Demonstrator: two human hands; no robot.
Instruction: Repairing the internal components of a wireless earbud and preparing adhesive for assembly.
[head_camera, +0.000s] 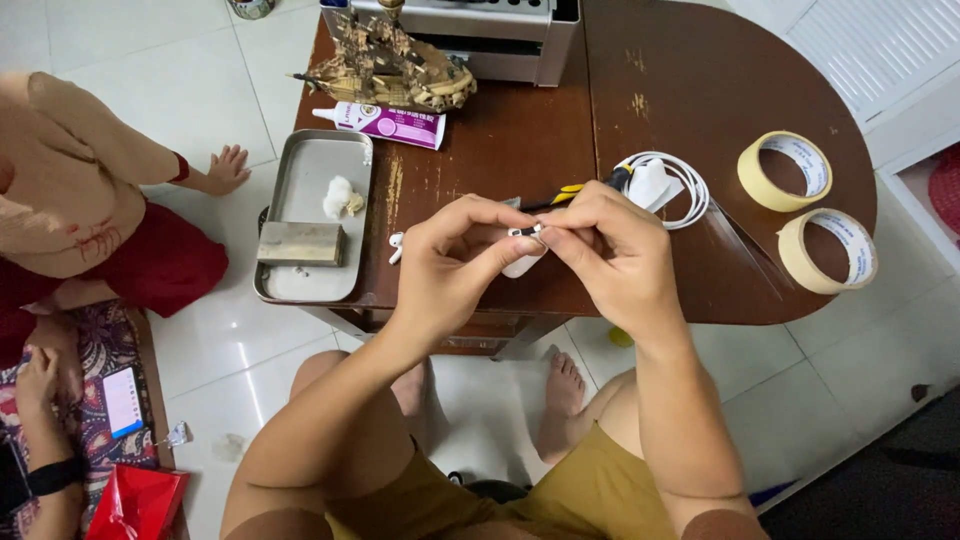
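Over the dark wooden table (690, 90), between a metal tray (300, 175) and two masking tape rolls (786, 170), left hand (450, 262) and right hand (612, 250) meet. Both pinch, fingertips closed, a small white earbud case (525, 250) above the table's near edge.

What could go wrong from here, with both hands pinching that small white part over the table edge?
1. The small white part, pinched between the left hand and right hand, sits near the table edge; a slip may drop it to the floor.
2. The loose white earbud beside the left hand also lies close to the edge and might get knocked off.
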